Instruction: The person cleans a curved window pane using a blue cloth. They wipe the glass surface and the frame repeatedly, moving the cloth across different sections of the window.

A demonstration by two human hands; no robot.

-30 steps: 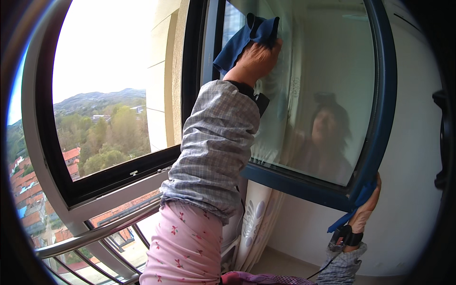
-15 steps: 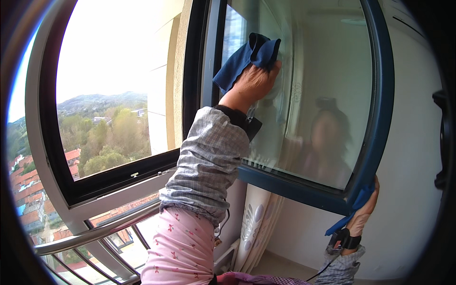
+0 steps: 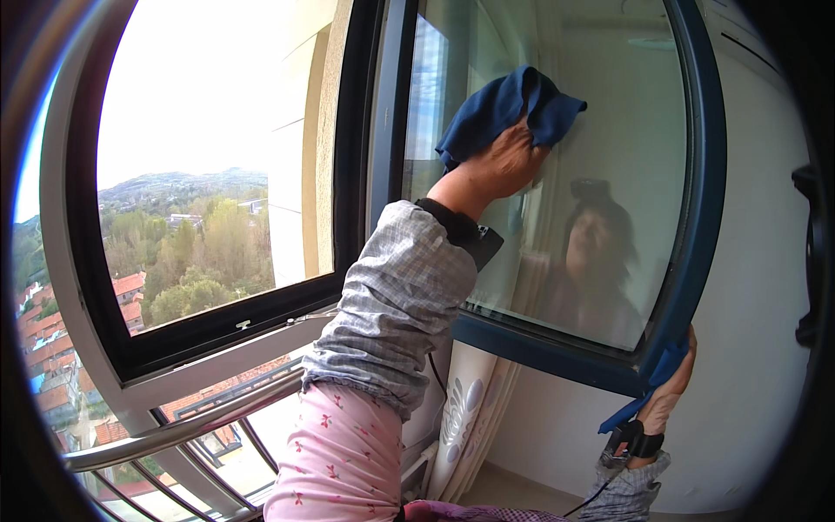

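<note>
Navy in colour, observed at upper centre of frame: bunched cloth (image 3: 478,123), gripped by left hand (image 3: 507,163) against casement glass (image 3: 622,130). Noted at lower right: right hand (image 3: 673,391) and second blue cloth (image 3: 667,362) at sash corner (image 3: 633,378), finger closure indeterminable.

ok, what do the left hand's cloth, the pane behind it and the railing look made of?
Cloth: fabric, matte blue, soft folds; microfiber possible.
Pane: likely glass, smooth, glossy, reflective.
Railing: likely metal, perhaps stainless steel, silvery highlights along round tubes.
</note>
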